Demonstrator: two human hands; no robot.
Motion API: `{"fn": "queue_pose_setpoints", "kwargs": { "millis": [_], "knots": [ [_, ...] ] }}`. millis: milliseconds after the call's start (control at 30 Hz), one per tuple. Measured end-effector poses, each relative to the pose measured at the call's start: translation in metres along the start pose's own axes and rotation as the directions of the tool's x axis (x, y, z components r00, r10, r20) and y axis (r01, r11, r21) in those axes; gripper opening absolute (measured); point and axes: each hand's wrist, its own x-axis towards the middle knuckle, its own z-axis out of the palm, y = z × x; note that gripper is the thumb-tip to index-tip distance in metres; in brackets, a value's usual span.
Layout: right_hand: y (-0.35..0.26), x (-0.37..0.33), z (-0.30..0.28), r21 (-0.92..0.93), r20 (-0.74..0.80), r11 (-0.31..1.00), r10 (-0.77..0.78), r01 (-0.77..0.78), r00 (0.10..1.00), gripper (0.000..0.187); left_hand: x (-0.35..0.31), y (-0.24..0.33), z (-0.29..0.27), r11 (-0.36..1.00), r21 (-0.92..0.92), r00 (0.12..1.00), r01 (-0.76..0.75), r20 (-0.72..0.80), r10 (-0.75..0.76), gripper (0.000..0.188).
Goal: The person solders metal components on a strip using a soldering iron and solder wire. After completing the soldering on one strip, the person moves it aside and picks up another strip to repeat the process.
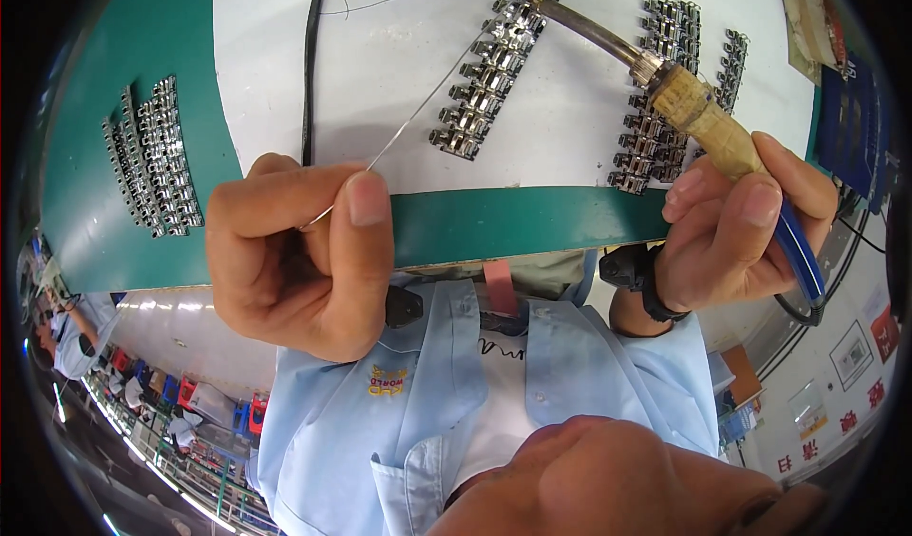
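Observation:
Between thumb and forefinger, my left hand [299, 251] pinches a thin strand of solder wire [418, 109]. The wire runs up and to the right to a row of small shiny metal parts [483, 85] on the white sheet. My right hand [750, 218] grips a soldering iron [686, 99] by its tan-wrapped, blue-ended handle. The iron's bent tip reaches the upper part of that same row, close to the wire's far end. Whether the tip touches metal or wire is too small to tell.
More rows of metal parts [655, 99] lie to the right, partly behind the iron. Further rows [157, 156] rest on the green mat [522, 221] at the left. A black cable [312, 61] crosses the white sheet [380, 52], near a loose thin wire. Blue bins [855, 123] stand at the right edge.

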Motion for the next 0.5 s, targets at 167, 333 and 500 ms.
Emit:
{"fn": "queue_pose_setpoints", "kwargs": {
  "millis": [167,333,500],
  "knots": [
    [0.001,-0.001,-0.008,-0.057,-0.01,0.992,-0.115,0.114,0.993,0.031,-0.001,-0.001,-0.001,0.993,-0.11,0.997,-0.043,-0.062,0.036,0.015],
    [0.004,-0.002,-0.018,-0.092,0.102,0.979,-0.172,0.181,0.98,0.033,-0.001,-0.001,-0.002,0.997,-0.075,0.999,-0.035,-0.03,0.033,0.015],
    [-0.001,-0.003,-0.009,-0.11,0.089,0.981,-0.147,0.157,0.985,0.034,0.0,-0.002,-0.004,0.997,-0.068,0.999,-0.036,-0.004,0.036,0.016]
  ]
}}
